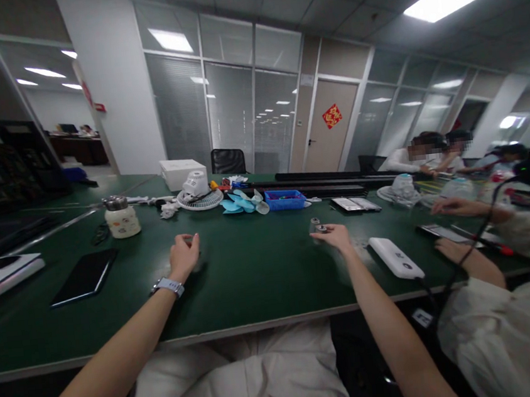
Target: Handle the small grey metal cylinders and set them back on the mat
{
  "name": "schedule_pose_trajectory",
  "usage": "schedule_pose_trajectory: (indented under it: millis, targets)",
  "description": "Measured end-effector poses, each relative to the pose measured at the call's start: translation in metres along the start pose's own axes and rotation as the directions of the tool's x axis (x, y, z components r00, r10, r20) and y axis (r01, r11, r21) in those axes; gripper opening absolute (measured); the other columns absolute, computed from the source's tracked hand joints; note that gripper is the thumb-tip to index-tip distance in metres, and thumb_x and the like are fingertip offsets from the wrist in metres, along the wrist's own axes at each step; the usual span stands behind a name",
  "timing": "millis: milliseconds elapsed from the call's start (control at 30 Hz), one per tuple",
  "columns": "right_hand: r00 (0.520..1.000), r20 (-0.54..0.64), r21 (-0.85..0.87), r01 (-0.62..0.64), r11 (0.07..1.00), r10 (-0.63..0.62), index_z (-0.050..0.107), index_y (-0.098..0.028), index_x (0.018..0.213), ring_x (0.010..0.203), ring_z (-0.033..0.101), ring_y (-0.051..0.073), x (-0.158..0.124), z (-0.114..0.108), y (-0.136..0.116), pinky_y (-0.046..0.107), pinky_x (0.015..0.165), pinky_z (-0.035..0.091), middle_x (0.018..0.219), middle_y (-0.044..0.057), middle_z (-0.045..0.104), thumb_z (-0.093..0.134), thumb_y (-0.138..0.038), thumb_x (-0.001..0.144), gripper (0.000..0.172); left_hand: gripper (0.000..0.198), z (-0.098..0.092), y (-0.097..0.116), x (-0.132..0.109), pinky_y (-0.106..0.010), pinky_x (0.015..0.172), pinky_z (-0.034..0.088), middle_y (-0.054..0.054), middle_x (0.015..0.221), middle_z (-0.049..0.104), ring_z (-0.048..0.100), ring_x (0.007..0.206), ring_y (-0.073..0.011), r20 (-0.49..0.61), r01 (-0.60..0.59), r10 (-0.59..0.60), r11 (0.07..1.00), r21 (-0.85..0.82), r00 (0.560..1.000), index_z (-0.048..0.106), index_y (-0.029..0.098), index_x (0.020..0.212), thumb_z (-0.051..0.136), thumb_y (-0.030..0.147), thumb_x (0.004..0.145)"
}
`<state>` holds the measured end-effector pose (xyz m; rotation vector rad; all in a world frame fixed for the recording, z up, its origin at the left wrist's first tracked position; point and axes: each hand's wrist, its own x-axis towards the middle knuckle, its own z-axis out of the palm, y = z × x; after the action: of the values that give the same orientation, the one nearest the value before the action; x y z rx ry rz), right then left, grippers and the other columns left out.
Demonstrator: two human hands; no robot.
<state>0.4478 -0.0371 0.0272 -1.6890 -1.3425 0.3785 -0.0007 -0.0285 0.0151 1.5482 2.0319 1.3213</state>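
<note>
My left hand (185, 257) rests over the green table, its fingers loosely bent and the thumb apart from them. No object shows in it, though the palm side is hidden. On the right, my right hand (334, 236) pinches a small round metal piece (322, 229) between thumb and fingers. A second small metal piece (315, 221) stands just behind those fingertips; whether it touches them I cannot tell. Both pieces are too small for me to tell their kind.
A phone (84, 277) and a cartoon-printed jar (122, 220) lie left. A fan part (200, 199), blue fan blades (237, 202) and a blue basket (285, 199) line the back. A white power bank (395, 257) sits right, beside a co-worker's hands (455, 207).
</note>
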Motion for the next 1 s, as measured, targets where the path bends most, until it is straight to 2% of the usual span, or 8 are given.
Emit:
schedule_pose_trajectory:
  millis: [100,233,300,400,600,767,933,1000]
  targets:
    - [0.965,0.177,0.214,0.155,0.964,-0.194,0.072,-0.014,0.099,0.086,0.069,0.022,-0.024,0.052,-0.049,0.032,0.079,0.055,0.093,0.009,0.073,0.083,-0.039,0.053,0.053,0.047,0.0,0.005,-0.005,-0.035,0.077,0.047,-0.012,0.093,0.068,0.063,0.084,-0.0239,0.048,-0.068,0.071,0.996,-0.057,0.996,0.057,0.015,0.111,0.051,0.051,0.081]
    - [0.883,0.349,0.379,0.174,0.909,-0.314,0.073,-0.015,0.095,0.085,0.069,0.023,-0.053,0.134,-0.111,0.034,0.078,0.056,0.092,0.009,0.073,0.085,-0.035,0.05,0.051,0.046,0.002,0.011,-0.013,-0.033,0.081,0.047,-0.009,0.1,0.069,0.06,0.094,-0.0228,0.147,-0.297,0.317,0.944,-0.142,0.937,0.066,0.019,0.104,0.054,0.055,0.078]
    - [0.858,0.382,0.425,0.167,0.89,-0.344,0.073,-0.015,0.094,0.085,0.069,0.023,-0.061,0.164,-0.128,0.033,0.077,0.056,0.091,0.009,0.073,0.086,-0.033,0.049,0.05,0.046,0.004,0.015,-0.018,-0.033,0.083,0.047,-0.007,0.108,0.067,0.058,0.101,-0.0229,0.166,-0.382,0.411,0.907,-0.178,0.897,0.068,0.022,0.107,0.053,0.056,0.079]
    - [0.832,0.393,0.473,0.184,0.862,-0.393,0.072,-0.016,0.092,0.083,0.069,0.022,-0.068,0.192,-0.135,0.031,0.076,0.056,0.089,0.007,0.074,0.085,-0.03,0.05,0.046,0.045,0.01,0.023,-0.023,-0.034,0.087,0.046,-0.006,0.11,0.067,0.055,0.107,-0.0229,0.182,-0.462,0.498,0.862,-0.206,0.848,0.069,0.026,0.111,0.052,0.055,0.081]
    - [0.806,0.38,0.464,0.257,0.847,-0.453,0.069,-0.017,0.092,0.078,0.067,0.019,-0.074,0.202,-0.121,0.028,0.071,0.053,0.084,0.003,0.073,0.082,-0.034,0.054,0.043,0.04,0.019,0.035,-0.022,-0.036,0.088,0.045,-0.007,0.1,0.07,0.059,0.1,-0.0239,0.183,-0.479,0.514,0.853,-0.206,0.838,0.074,0.024,0.101,0.057,0.052,0.078]
    - [0.812,0.396,0.374,0.283,0.883,-0.428,0.068,-0.017,0.085,0.072,0.064,0.017,-0.076,0.197,-0.122,0.026,0.066,0.05,0.076,0.001,0.07,0.082,-0.038,0.056,0.039,0.043,0.02,0.048,-0.024,-0.039,0.094,0.044,-0.006,0.096,0.073,0.062,0.101,-0.0251,0.226,-0.442,0.515,0.843,-0.307,0.827,0.07,0.022,0.107,0.063,0.05,0.074]
    - [0.803,0.422,0.34,0.289,0.895,-0.42,0.07,-0.019,0.089,0.075,0.064,0.018,-0.079,0.192,-0.125,0.028,0.069,0.051,0.079,0.001,0.071,0.081,-0.04,0.058,0.039,0.053,0.013,0.04,-0.015,-0.037,0.09,0.048,-0.009,0.094,0.073,0.066,0.095,-0.0234,0.103,-0.363,0.45,0.818,-0.447,0.887,0.062,0.018,0.112,0.066,0.052,0.071]
    - [0.799,0.422,0.353,0.291,0.889,-0.429,0.07,-0.021,0.095,0.079,0.064,0.018,-0.08,0.19,-0.126,0.029,0.072,0.052,0.085,0.002,0.072,0.081,-0.041,0.058,0.043,0.054,0.007,0.025,-0.008,-0.037,0.091,0.047,-0.009,0.095,0.073,0.066,0.098,-0.0235,0.131,-0.325,0.406,0.854,-0.405,0.904,0.062,0.019,0.112,0.067,0.053,0.069]
